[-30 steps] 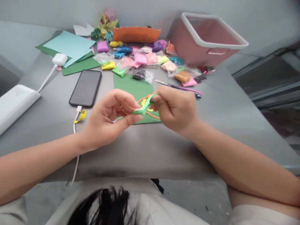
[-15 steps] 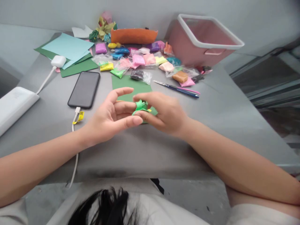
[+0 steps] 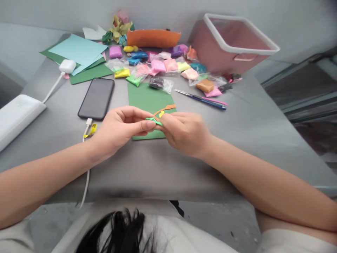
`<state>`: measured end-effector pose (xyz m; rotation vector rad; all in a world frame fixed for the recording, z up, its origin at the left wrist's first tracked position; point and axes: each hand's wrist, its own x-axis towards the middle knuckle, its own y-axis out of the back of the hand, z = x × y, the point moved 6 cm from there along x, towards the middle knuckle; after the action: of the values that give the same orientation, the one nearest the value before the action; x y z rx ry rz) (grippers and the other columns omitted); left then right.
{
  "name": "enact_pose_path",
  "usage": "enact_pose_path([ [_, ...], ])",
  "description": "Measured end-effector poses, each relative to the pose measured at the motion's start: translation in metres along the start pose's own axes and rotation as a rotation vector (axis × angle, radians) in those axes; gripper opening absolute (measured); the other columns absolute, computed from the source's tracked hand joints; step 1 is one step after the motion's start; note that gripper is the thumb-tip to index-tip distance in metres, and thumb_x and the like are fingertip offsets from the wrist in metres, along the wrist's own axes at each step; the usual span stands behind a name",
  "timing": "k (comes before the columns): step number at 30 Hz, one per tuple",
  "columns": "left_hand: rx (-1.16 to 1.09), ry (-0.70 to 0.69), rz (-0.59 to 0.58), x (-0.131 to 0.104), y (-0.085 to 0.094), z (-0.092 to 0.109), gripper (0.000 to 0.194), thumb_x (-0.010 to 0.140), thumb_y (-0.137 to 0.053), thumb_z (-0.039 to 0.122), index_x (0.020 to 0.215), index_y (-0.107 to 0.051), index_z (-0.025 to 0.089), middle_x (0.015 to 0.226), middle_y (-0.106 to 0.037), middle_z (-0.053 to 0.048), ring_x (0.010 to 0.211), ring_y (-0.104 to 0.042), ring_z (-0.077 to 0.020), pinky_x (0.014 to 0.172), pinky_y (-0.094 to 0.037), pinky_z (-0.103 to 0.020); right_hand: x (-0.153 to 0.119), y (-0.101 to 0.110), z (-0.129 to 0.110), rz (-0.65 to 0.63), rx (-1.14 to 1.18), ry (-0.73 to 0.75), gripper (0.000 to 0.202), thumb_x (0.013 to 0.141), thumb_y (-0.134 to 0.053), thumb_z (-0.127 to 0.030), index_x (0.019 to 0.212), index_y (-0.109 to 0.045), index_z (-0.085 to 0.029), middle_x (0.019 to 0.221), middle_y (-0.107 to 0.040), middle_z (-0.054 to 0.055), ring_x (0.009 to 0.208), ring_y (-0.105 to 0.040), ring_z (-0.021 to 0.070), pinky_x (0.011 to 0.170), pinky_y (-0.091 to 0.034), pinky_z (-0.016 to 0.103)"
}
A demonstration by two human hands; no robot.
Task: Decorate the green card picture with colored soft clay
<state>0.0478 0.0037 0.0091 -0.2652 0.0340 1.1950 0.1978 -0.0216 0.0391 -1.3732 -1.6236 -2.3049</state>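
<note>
Between my two hands is a thin strip of bright green clay (image 3: 158, 122). My left hand (image 3: 123, 123) pinches its left end between thumb and fingers. At the other end, my right hand (image 3: 185, 131) has its fingers curled closed on the strip, and part of the strip is hidden there. Both hands are over a green sheet of paper (image 3: 147, 96). On that sheet, just beyond my fingers, show an orange clay piece (image 3: 170, 106) with a thin curved tail and a small yellow piece (image 3: 161, 114).
Several bags of coloured clay (image 3: 158, 66) lie across the back. A craft knife (image 3: 200, 99) rests to the right, near a pink bin (image 3: 218, 52). At left are a phone (image 3: 97, 98), a white power bank (image 3: 21, 117) with a cable, and coloured paper sheets (image 3: 76, 52).
My left hand's spread fingers have closed into a pinch on the green clay. The clay, bunched up before, now shows as a thin strip. The orange piece has come into fuller view.
</note>
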Motion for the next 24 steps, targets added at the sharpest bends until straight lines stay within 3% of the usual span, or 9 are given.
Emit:
enact_pose_path([
  [4, -0.078, -0.024, 0.086, 0.006, 0.009, 0.0, 0.027, 0.071, -0.091, 0.033, 0.086, -0.075, 0.019, 0.086, -0.075, -0.001, 0.076, -0.069, -0.0117, 0.08, -0.06, -0.027, 0.0, 0.011, 0.021, 0.064, -0.029, -0.107, 0.045, 0.104, -0.048, -0.039, 0.063, -0.041, -0.023, 0.048, -0.046, -0.003, 0.044, -0.041, 0.0114, 0.046, -0.029, 0.028],
  [8, -0.212, 0.006, 0.123, 0.01, 0.011, -0.002, 0.021, 0.084, -0.08, 0.029, 0.098, -0.069, 0.02, 0.094, -0.072, -0.001, 0.09, -0.072, -0.0137, 0.089, -0.059, -0.029, -0.004, 0.016, 0.042, 0.127, 0.009, -0.305, 0.042, 0.105, -0.045, -0.046, 0.071, -0.057, -0.023, 0.054, -0.058, -0.002, 0.046, -0.05, 0.0121, 0.047, -0.036, 0.028],
  [11, -0.31, 0.105, 0.026, 0.009, 0.002, -0.006, 0.037, 0.086, -0.078, 0.033, 0.117, -0.061, 0.024, 0.103, -0.073, -0.003, 0.1, -0.074, -0.0204, 0.093, -0.059, -0.036, -0.004, 0.012, 0.04, 0.151, 0.147, -0.249, 0.041, 0.1, -0.051, -0.056, 0.115, -0.065, -0.02, 0.097, -0.077, 0.009, 0.079, -0.072, 0.0202, 0.067, -0.055, 0.032],
  [13, -0.308, 0.128, -0.095, 0.006, -0.006, -0.006, 0.05, 0.085, -0.079, 0.038, 0.128, -0.055, 0.026, 0.105, -0.074, -0.005, 0.104, -0.074, -0.0232, 0.095, -0.058, -0.039, -0.001, 0.005, 0.03, 0.058, 0.266, -0.13, 0.063, 0.097, -0.047, -0.066, 0.138, -0.056, -0.019, 0.127, -0.071, 0.016, 0.112, -0.07, 0.0275, 0.089, -0.059, 0.04],
  [15, -0.237, 0.106, -0.185, 0.004, -0.01, -0.006, 0.06, 0.084, -0.08, 0.038, 0.135, -0.051, 0.027, 0.105, -0.076, -0.005, 0.104, -0.074, -0.0229, 0.095, -0.057, -0.04, 0.0, -0.001, 0.02, -0.032, 0.385, -0.049, 0.063, 0.101, -0.034, -0.065, 0.14, -0.057, -0.021, 0.142, -0.062, 0.016, 0.128, -0.062, 0.029, 0.103, -0.054, 0.047],
  [17, -0.144, 0.072, -0.196, 0.003, -0.008, -0.007, 0.065, 0.08, -0.085, 0.033, 0.135, -0.05, 0.026, 0.097, -0.077, -0.002, 0.097, -0.075, -0.0203, 0.093, -0.057, -0.037, 0.001, 0.0, 0.015, -0.029, 0.497, -0.024, 0.051, 0.106, -0.032, -0.052, 0.134, -0.064, -0.023, 0.139, -0.064, 0.015, 0.126, -0.063, 0.0266, 0.102, -0.055, 0.046],
  [20, -0.048, 0.038, -0.154, 0.005, -0.003, -0.008, 0.065, 0.073, -0.09, 0.03, 0.127, -0.056, 0.023, 0.077, -0.074, 0.004, 0.083, -0.074, -0.0157, 0.086, -0.056, -0.03, 0.002, 0.006, 0.013, 0.052, 0.602, -0.033, 0.034, 0.103, -0.051, -0.027, 0.135, -0.063, -0.025, 0.118, -0.074, 0.009, 0.107, -0.071, 0.0196, 0.091, -0.059, 0.036],
  [22, -0.028, 0.005, -0.139, 0.006, -0.002, -0.006, 0.061, 0.072, -0.09, 0.032, 0.123, -0.059, 0.023, 0.072, -0.072, 0.005, 0.077, -0.073, -0.0144, 0.082, -0.055, -0.027, 0.002, 0.003, 0.013, 0.028, 0.589, -0.054, 0.039, 0.1, -0.058, -0.026, 0.139, -0.056, -0.024, 0.111, -0.075, 0.007, 0.102, -0.072, 0.018, 0.087, -0.059, 0.032],
  [24, -0.007, -0.036, -0.128, 0.006, -0.002, -0.004, 0.056, 0.075, -0.089, 0.034, 0.121, -0.059, 0.023, 0.073, -0.072, 0.005, 0.075, -0.072, -0.0138, 0.078, -0.055, -0.026, 0.0, -0.003, 0.011, -0.033, 0.487, -0.049, 0.035, 0.102, -0.054, -0.036, 0.133, -0.056, -0.019, 0.106, -0.074, 0.008, 0.095, -0.071, 0.0186, 0.08, -0.058, 0.031],
])
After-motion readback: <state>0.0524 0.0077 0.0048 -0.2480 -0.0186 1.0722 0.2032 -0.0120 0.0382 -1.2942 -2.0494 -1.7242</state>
